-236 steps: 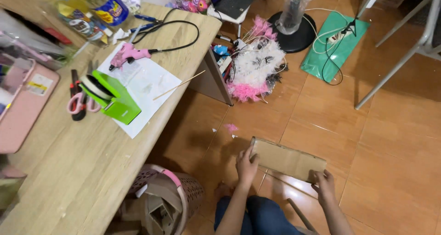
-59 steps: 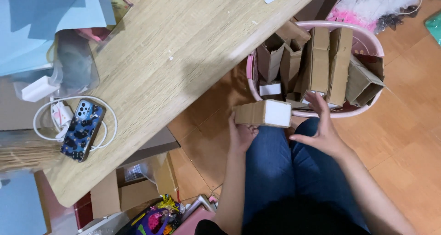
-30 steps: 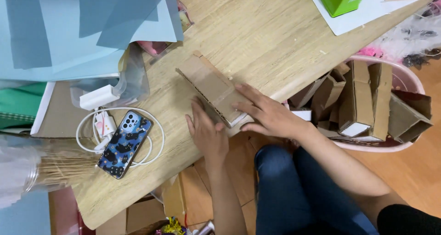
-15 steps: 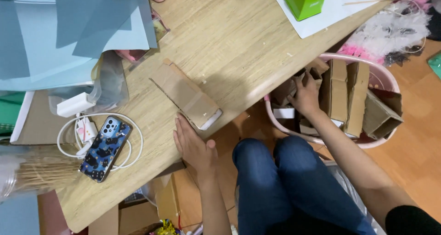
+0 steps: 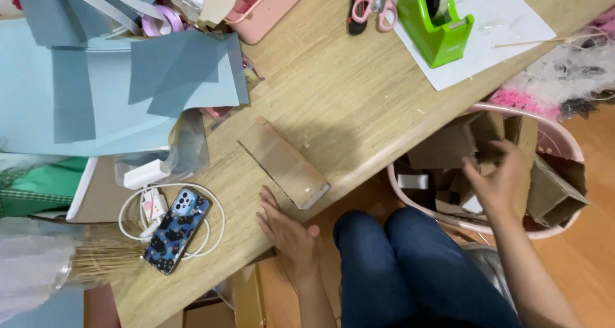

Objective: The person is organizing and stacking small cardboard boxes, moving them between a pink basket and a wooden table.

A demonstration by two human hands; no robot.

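The flattened cardboard piece (image 5: pixel 284 164) has been released and lies on the wooden table (image 5: pixel 346 91), near its edge. The left hand (image 5: pixel 286 229) rests open just beside it. The right hand (image 5: pixel 494 182), open and empty, has been moved right into the pink basket (image 5: pixel 564 142) of cardboard scraps.

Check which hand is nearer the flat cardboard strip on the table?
Left. The left hand rests flat just below the cardboard strip; the right hand reaches into the pink basket.
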